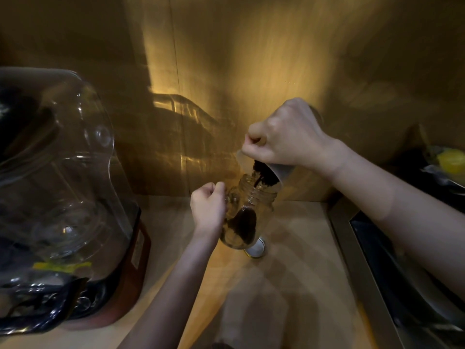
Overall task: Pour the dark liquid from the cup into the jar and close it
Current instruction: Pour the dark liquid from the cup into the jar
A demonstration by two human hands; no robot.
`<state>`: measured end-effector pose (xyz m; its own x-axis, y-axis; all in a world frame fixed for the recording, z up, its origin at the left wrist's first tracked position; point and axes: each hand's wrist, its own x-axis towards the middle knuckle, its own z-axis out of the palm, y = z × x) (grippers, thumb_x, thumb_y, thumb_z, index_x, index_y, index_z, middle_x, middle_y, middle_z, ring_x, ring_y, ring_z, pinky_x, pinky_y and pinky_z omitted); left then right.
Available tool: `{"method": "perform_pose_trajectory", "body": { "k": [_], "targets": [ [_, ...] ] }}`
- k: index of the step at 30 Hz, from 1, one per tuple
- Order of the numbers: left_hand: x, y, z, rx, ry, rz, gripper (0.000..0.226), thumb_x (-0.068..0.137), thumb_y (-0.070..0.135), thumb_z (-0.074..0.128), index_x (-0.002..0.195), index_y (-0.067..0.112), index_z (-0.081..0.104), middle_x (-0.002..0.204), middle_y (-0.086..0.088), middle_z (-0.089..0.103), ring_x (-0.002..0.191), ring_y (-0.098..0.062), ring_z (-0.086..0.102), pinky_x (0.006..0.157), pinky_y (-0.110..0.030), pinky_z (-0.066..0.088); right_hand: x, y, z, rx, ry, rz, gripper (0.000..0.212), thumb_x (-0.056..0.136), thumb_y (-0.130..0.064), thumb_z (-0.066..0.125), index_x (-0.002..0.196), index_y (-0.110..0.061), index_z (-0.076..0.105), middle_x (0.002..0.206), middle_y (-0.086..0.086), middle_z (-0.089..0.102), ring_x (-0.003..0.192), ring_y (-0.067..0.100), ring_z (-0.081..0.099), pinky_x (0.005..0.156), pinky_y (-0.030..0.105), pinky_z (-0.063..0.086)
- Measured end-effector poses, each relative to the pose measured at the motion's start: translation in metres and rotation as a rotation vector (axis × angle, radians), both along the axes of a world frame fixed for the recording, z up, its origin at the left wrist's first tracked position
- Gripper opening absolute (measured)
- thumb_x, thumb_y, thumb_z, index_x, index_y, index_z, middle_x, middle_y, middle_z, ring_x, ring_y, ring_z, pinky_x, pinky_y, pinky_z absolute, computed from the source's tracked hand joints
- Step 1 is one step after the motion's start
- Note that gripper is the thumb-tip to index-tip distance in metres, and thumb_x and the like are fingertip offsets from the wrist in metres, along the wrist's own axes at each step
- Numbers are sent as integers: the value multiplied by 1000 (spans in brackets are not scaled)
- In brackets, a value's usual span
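A clear glass jar (254, 205) with a side handle is tilted above the wooden counter, its open mouth pointing up and to the right. My left hand (207, 207) grips its handle. My right hand (284, 137) holds a translucent cup (281, 171) tipped over the jar's mouth. Dark liquid (259, 176) runs from the cup's rim into the jar and pools dark at the jar's lower side. A round metal lid (256, 248) lies on the counter just below the jar, partly hidden by it.
A large blender with a clear cover (57, 152) and a dark red base fills the left side. A metal sink edge (352, 238) runs along the right, with a yellow item (450, 161) in a dish behind. A wooden wall panel stands close behind.
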<state>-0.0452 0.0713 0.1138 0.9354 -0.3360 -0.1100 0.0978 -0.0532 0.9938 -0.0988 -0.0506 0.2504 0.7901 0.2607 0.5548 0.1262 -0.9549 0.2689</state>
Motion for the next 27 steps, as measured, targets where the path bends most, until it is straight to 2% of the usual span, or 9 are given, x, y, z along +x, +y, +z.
{"method": "perform_pose_trajectory", "body": {
  "k": [5,9,12,19,24,27],
  "targets": [
    [1,0,2,-6,-10,3,21,84,16,49,67,6,55,62,-14,44,64,-25,43,63,-34,37,1,0,0,-11,16,21,31,70,-10,64,39,-7,57,27,8,40,29,19,29,40,21,23],
    [2,0,3,-26,15,-2,27,84,15,49,57,11,50,52,-5,44,54,-18,42,59,-31,35,1,1,4,-31,-6,28,32,68,-10,64,37,-9,56,30,1,28,32,17,23,44,20,18],
    [1,-2,4,-35,23,-6,23,83,14,49,61,9,50,53,-5,43,54,-18,41,58,-30,34,1,1,6,-43,-6,21,33,68,-10,64,37,-10,55,30,1,28,32,18,22,44,19,18],
    [-1,-4,3,-42,34,-32,22,83,14,49,62,9,51,52,-5,42,51,-17,38,53,-29,31,-2,-3,4,-31,73,36,31,75,-10,62,44,-6,61,31,9,47,29,21,40,40,23,30],
    [-1,-2,1,-59,51,-43,26,84,14,50,58,12,48,51,-4,41,47,-15,37,51,-28,31,-3,0,3,-30,72,49,29,74,-10,63,46,-5,63,30,10,47,28,21,40,40,24,30],
    [0,0,-1,-73,68,-45,31,85,13,50,54,14,48,43,2,42,45,-13,37,49,-26,31,-2,1,1,-33,78,60,30,74,-11,63,45,-6,62,30,10,47,28,21,39,40,22,28]
  ]
}}
